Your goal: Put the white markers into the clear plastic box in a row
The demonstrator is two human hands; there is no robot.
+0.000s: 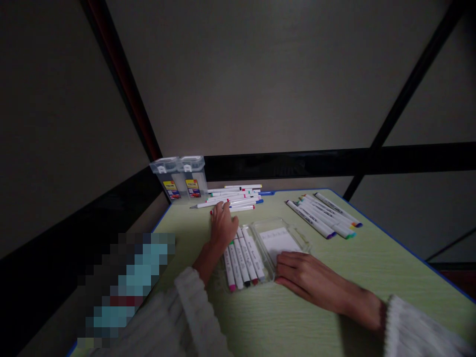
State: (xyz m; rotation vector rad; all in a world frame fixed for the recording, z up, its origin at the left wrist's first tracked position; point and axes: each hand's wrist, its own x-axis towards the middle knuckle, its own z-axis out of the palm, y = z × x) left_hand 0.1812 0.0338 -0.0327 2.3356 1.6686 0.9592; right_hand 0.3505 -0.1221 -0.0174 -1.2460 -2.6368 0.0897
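My left hand [223, 223] reaches over the near edge of a loose heap of white markers [241, 198], its thumb apart from the fingers. The fingertips are at a red-ended marker; whether they touch it is unclear. Below that hand, a row of white markers [245, 258] with pink, grey, black and red ends lies in one half of a clear plastic case [271, 271]. A white paper insert [278, 240] shows in the other half. My right hand [303, 275] rests with fingers stretched out on the near edge of that half, covering part of it.
Two clear lidded boxes [193, 181] with yellow labels stand at the table's back left corner. More white markers [323, 215] with coloured ends lie side by side at the right. A blurred-out patch [130, 287] covers the left edge of the pale green table [293, 327].
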